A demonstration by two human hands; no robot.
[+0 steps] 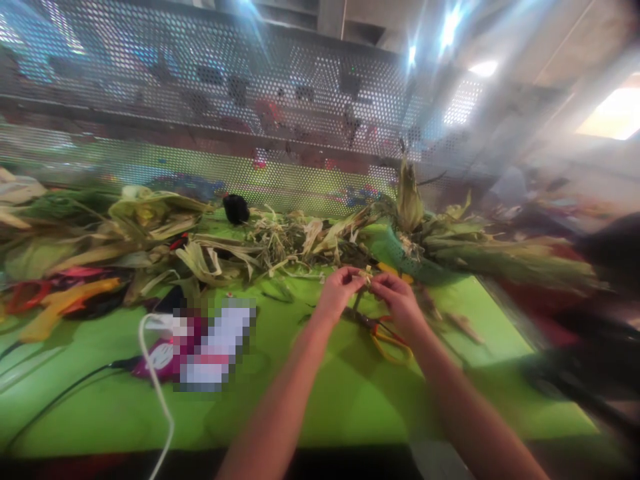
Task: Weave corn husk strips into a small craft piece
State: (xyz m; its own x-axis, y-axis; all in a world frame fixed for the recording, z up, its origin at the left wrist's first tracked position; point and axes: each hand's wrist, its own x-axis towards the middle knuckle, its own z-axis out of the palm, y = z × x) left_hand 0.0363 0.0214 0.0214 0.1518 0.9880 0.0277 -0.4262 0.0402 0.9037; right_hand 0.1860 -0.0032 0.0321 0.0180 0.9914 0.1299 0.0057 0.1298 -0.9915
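My left hand [344, 287] and my right hand [393, 293] meet above the green table, fingertips pinched close together. Between them is a small folded strip of pale corn husk [369, 272], held from both sides. Its finer shape is too small to make out. Just below my hands lies a pair of scissors [391, 341] with yellow-orange handles, blades pointing away to the left. Behind my fingers, dry husks [320, 237] are heaped across the table, partly hidden by my hands.
A yellow glue gun [70, 307] lies at the left, with orange-handled scissors [25, 295] beside it. A purple power strip [163, 353] with a white cable sits near a blurred-out flat rectangle [220, 347]. Behind the husks stands a perforated metal screen [210, 100]. A dark, blurred shape borders the right side.
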